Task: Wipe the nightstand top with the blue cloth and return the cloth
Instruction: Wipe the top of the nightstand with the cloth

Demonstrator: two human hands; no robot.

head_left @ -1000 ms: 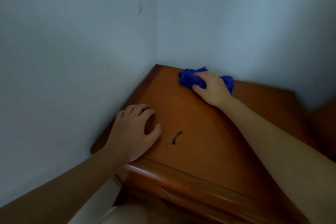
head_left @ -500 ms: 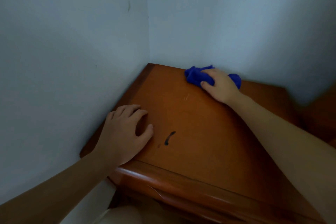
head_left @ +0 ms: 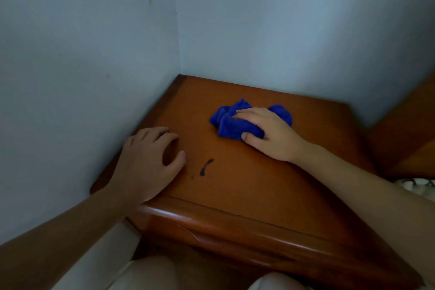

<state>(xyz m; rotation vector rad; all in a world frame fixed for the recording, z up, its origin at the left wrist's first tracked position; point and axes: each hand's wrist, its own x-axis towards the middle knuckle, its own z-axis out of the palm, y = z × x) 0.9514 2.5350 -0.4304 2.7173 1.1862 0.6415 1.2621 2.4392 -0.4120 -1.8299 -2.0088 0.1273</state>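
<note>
The one nightstand [head_left: 270, 183] fills the corner where two walls meet. The two hands are on its top. The left hand [head_left: 148, 162] lies flat with spread fingers near the left edge. The right hand [head_left: 268, 134] squeezes the one blue cloth [head_left: 231, 122], which was by the back edge a moment ago and is now near the middle. I think the wiping is heading for the one dark mark [head_left: 206, 167] near the front.
</note>
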